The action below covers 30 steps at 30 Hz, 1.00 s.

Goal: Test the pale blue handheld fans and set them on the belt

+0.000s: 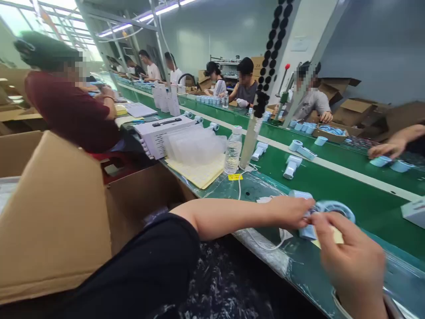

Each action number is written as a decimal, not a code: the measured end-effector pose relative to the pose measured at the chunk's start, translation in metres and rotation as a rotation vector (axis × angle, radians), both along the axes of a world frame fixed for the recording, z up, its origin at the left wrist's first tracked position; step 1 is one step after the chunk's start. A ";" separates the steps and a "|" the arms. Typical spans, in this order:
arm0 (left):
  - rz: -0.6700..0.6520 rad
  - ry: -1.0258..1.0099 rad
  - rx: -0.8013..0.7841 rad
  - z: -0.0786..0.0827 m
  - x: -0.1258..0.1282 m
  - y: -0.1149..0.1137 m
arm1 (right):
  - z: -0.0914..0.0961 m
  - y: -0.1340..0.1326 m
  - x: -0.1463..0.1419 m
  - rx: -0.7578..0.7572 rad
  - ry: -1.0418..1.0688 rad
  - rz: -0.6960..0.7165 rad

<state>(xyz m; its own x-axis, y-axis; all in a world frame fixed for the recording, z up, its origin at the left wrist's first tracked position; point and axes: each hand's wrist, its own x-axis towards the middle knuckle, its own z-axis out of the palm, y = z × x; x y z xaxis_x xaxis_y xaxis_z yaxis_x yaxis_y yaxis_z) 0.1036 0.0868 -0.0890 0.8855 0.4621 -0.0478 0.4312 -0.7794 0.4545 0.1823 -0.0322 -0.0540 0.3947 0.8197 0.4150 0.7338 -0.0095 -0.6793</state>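
A long green assembly bench (335,170) runs away from the wearer through a factory workshop, with co-workers seated along both sides. The nearest co-worker (69,110), in a maroon shirt, sits beyond a large open cardboard carton (56,212) at the near-left side of the bench. Along that edge stand a white box with a black handle (162,135), a stack of clear plastic trays (194,146) on a yellow sheet of paper (199,175), and a water bottle (233,150) with a printed label too small to read. A yellow sticker (235,177) on the bench also shows no legible writing, and no brand can be read anywhere.

Pale blue plastic parts (292,166) lie on the green surface further across, and a co-worker's hand (387,149) reaches beside pale blue cups (380,161) at the right.

Near the bench's near edge, the left hand (288,212) closes tightly around a pale blue plastic body (307,232), just beside a pale blue ring (335,212). The right hand (352,261) is held in a narrow grip, its fingertips at a cream slip (334,235); blur hides whether it pinches the slip.
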 end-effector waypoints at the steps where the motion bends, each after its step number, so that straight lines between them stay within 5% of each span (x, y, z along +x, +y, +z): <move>1: 0.036 -0.016 -0.016 0.001 0.000 0.000 | -0.011 -0.007 0.016 -0.063 0.087 -0.204; 4: 0.134 -0.157 -0.152 -0.003 0.011 -0.011 | -0.043 -0.018 0.040 -0.102 0.459 -0.362; 7: 0.065 -0.369 -0.255 -0.012 0.031 -0.036 | -0.065 -0.019 0.042 0.013 0.926 -0.143; 9: 0.006 -0.434 -0.229 -0.016 0.044 -0.050 | -0.071 -0.021 0.047 0.065 1.055 -0.078; 12: -0.016 -0.383 -0.153 -0.016 0.055 -0.047 | -0.072 -0.033 0.079 -0.147 0.661 -0.245; 16: 0.309 -0.339 -0.056 -0.016 0.053 0.000 | -0.067 -0.061 0.149 -0.461 0.108 -0.493; 20: 0.515 -0.293 -0.205 -0.036 0.043 0.041 | -0.067 -0.088 0.198 -0.581 -0.077 -0.562; 24: 0.539 -0.345 -0.427 -0.053 0.038 0.045 | -0.071 -0.082 0.203 -0.539 -0.414 -0.908; 26: 0.546 -0.437 -0.541 -0.055 0.039 0.043 | -0.074 -0.054 0.190 -0.405 -0.475 -0.859; 28: 0.569 -0.562 -0.665 -0.054 0.041 0.045 | -0.079 -0.011 0.170 -0.410 -0.404 -0.481; 30: 0.616 -0.714 -0.791 -0.053 0.043 0.051 | -0.088 0.041 0.150 -0.455 -0.363 -0.275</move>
<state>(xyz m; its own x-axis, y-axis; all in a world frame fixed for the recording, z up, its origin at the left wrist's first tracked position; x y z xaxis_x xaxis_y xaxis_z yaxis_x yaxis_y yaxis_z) 0.1465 0.1375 -0.1421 0.4721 0.8760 -0.0989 0.0911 0.0631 0.9938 0.3324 0.0091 -0.1419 0.5154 0.8341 0.1964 0.8460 -0.4586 -0.2721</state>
